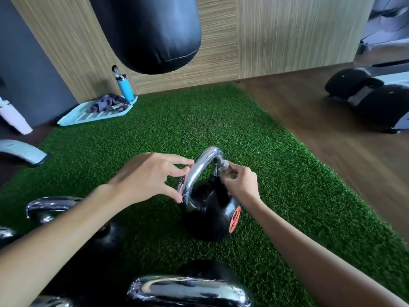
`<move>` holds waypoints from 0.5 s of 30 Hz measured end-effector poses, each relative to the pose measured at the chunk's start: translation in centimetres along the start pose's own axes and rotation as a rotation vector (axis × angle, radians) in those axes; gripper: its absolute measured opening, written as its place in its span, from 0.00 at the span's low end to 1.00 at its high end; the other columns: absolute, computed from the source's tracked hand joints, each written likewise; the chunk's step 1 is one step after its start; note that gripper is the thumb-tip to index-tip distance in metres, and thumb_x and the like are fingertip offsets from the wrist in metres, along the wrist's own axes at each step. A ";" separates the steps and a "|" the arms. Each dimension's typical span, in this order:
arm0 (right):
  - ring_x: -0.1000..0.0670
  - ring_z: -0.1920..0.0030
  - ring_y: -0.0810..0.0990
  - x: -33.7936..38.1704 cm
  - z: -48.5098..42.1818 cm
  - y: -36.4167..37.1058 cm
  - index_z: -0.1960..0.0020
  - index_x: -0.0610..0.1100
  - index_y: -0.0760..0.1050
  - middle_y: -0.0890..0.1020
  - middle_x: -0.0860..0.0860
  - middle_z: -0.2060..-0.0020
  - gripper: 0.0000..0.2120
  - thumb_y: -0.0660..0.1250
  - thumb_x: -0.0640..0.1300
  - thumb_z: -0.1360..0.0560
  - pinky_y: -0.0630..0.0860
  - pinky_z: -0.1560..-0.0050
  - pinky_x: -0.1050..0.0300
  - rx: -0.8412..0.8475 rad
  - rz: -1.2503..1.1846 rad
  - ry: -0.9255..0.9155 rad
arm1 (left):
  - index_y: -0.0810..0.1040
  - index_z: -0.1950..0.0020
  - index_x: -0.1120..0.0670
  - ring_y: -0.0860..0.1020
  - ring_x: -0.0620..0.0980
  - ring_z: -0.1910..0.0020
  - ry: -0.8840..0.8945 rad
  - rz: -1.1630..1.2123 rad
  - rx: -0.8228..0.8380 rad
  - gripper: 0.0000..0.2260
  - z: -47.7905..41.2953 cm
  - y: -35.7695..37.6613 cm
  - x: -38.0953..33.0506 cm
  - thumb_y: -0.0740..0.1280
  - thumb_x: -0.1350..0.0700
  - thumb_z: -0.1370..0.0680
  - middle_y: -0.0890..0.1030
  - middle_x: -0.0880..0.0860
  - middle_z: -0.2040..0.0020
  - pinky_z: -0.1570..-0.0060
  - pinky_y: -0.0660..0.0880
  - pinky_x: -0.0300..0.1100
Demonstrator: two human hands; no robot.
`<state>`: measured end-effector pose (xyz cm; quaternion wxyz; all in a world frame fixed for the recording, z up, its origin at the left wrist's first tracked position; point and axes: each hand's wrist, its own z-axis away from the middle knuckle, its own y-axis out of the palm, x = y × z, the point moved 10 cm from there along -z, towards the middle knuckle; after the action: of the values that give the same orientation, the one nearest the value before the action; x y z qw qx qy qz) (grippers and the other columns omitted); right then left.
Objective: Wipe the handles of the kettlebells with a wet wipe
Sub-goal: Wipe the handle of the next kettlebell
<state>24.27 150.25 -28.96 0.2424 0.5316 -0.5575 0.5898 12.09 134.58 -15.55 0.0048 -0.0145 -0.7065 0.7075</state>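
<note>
Chrome of the nearest kettlebell handle (188,289) gleams at the near edge of the green turf mat (199,120). Beyond it, about mid-mat, stands the black kettlebell (212,216), and the left hand (146,178) pinches the left limb of its looped handle (199,171) between thumb and fingertips. The right hand (241,185) pinches a bunched wet wipe (223,166) against the handle's upper right. Rigid iron this heavy should stay put, though wet chrome probably turns slippery, so the limb opposite the wipe is the place to hold.

Reaching in from the lower corners to centre frame, left hand (150,176) pinches the handle (199,171) (thumb low, fingers above); right hand (241,185) pinches the wipe (223,166).
</note>
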 end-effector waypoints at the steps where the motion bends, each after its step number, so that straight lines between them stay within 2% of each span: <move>1: 0.57 0.75 0.70 -0.1 0.2 0.3 0.39 0.46 0.82 0.84 0.55 0.59 0.13 0.71 0.47 0.22 0.69 0.76 0.62 0.039 0.048 -0.034 | 0.81 0.34 0.43 0.76 0.34 0.65 0.006 -0.008 0.001 0.31 -0.1 0.1 0.1 0.76 0.36 0.35 0.67 0.27 0.30 0.65 0.65 0.24; 2: 0.59 0.75 0.70 -0.2 0.3 0.3 0.42 0.47 0.83 0.84 0.56 0.60 0.11 0.72 0.48 0.23 0.69 0.74 0.62 0.054 0.096 -0.064 | 0.81 0.35 0.43 0.77 0.34 0.62 0.015 0.003 -0.006 0.30 -0.1 0.1 0.2 0.76 0.36 0.35 0.66 0.27 0.29 0.62 0.67 0.25; 4: 0.62 0.71 0.75 -0.5 0.3 0.1 0.47 0.49 0.85 0.87 0.55 0.58 0.09 0.73 0.50 0.25 0.70 0.68 0.63 0.045 0.128 -0.074 | 0.81 0.35 0.44 0.82 0.40 0.54 0.042 0.038 -0.025 0.30 -0.1 0.2 0.3 0.76 0.36 0.35 0.65 0.29 0.27 0.55 0.79 0.37; 5: 0.61 0.68 0.78 -0.5 0.2 -0.1 0.47 0.49 0.85 0.87 0.55 0.57 0.09 0.74 0.50 0.26 0.72 0.67 0.63 0.035 0.097 -0.057 | 0.81 0.35 0.43 0.83 0.43 0.50 0.045 0.045 -0.033 0.30 0.0 0.3 0.4 0.76 0.36 0.35 0.65 0.31 0.26 0.51 0.81 0.44; 6: 0.59 0.67 0.79 -0.4 0.1 -0.2 0.46 0.49 0.85 0.87 0.55 0.57 0.10 0.74 0.50 0.26 0.75 0.66 0.62 0.022 0.055 -0.038 | 0.81 0.35 0.43 0.83 0.45 0.50 0.042 0.046 -0.046 0.30 0.1 0.3 0.5 0.76 0.36 0.35 0.65 0.32 0.25 0.49 0.81 0.46; 8: 0.61 0.72 0.76 0.2 -0.1 -0.9 0.47 0.50 0.85 0.85 0.58 0.63 0.10 0.75 0.51 0.27 0.73 0.71 0.65 -0.028 -0.007 -0.023 | 0.80 0.35 0.40 0.82 0.41 0.57 0.026 0.088 -0.088 0.31 0.4 0.2 1.0 0.77 0.37 0.37 0.66 0.34 0.25 0.54 0.81 0.40; 10: 0.59 0.74 0.72 1.1 -0.3 -1.7 0.50 0.51 0.85 0.84 0.58 0.66 0.07 0.75 0.52 0.27 0.70 0.74 0.59 -0.088 -0.033 -0.032 | 0.80 0.36 0.37 0.79 0.42 0.66 0.007 0.170 -0.140 0.32 0.9 -0.1 1.6 0.79 0.38 0.39 0.72 0.35 0.28 0.60 0.79 0.35; 12: 0.55 0.72 0.71 1.3 -0.3 -2.1 0.52 0.51 0.85 0.85 0.57 0.63 0.07 0.74 0.52 0.27 0.68 0.72 0.57 -0.114 -0.069 -0.021 | 0.80 0.37 0.35 0.79 0.43 0.68 -0.018 0.222 -0.165 0.31 1.2 0.0 2.1 0.79 0.38 0.41 0.82 0.38 0.39 0.62 0.78 0.31; 13: 0.55 0.72 0.71 0.8 -0.2 -1.9 0.50 0.50 0.85 0.85 0.58 0.59 0.09 0.74 0.53 0.27 0.68 0.70 0.58 -0.113 -0.078 0.007 | 0.80 0.37 0.34 0.80 0.41 0.69 -0.030 0.237 -0.169 0.32 1.2 0.1 2.3 0.79 0.38 0.41 0.86 0.40 0.50 0.64 0.75 0.27; 14: 0.56 0.70 0.72 0.3 0.0 -1.8 0.48 0.49 0.85 0.84 0.59 0.54 0.11 0.74 0.54 0.27 0.69 0.68 0.58 -0.099 -0.082 0.054 | 0.79 0.37 0.34 0.80 0.40 0.69 -0.043 0.248 -0.166 0.32 1.2 0.2 2.5 0.80 0.38 0.41 0.85 0.40 0.61 0.66 0.72 0.25; 15: 0.56 0.68 0.73 -0.3 0.1 -1.6 0.46 0.47 0.84 0.81 0.60 0.53 0.14 0.73 0.54 0.27 0.72 0.65 0.59 -0.081 -0.098 0.110 | 0.77 0.37 0.32 0.79 0.38 0.69 -0.053 0.249 -0.160 0.32 1.1 0.2 2.6 0.80 0.38 0.41 0.82 0.40 0.67 0.67 0.70 0.25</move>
<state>25.83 150.64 -28.57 0.3224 0.5147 -0.5403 0.5825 9.49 133.55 -15.80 -0.1029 -0.0839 -0.7532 0.6442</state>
